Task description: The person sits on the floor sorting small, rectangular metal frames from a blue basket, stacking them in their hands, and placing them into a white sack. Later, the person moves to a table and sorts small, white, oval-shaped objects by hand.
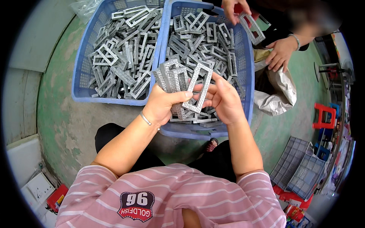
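Note:
My left hand grips a fanned stack of grey rectangular metal frames over the right blue crate. My right hand holds the front frame of that stack, fingers curled behind it. The crate below is full of several loose frames of the same kind. A second blue crate to the left holds another heap of frames.
Across the right crate another person's hand holds one frame; their other hand rests by a crumpled grey bag. Grey empty crates and a red stool stand at right on the green floor.

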Tool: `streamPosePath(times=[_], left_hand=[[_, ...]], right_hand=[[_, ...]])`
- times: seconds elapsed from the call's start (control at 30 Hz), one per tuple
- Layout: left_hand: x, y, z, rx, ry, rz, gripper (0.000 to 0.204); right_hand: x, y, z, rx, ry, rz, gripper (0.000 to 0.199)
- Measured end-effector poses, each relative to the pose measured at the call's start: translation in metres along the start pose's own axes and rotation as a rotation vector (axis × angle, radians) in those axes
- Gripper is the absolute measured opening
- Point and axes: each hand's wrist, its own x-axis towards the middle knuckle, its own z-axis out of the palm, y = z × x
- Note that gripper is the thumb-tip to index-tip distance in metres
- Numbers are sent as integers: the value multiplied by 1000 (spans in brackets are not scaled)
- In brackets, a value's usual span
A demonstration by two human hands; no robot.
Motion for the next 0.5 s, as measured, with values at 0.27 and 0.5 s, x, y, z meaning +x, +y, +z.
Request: streamPosePath(times=[0.27,0.5], left_hand=[[-5,-25,0,2,103,-71,37],[-4,-34,-15,-178,-78,-136,38]], right_hand=[[-4,13,11,-884,224,-630,35],[-30,7,59,-1142,-83,-592,38]])
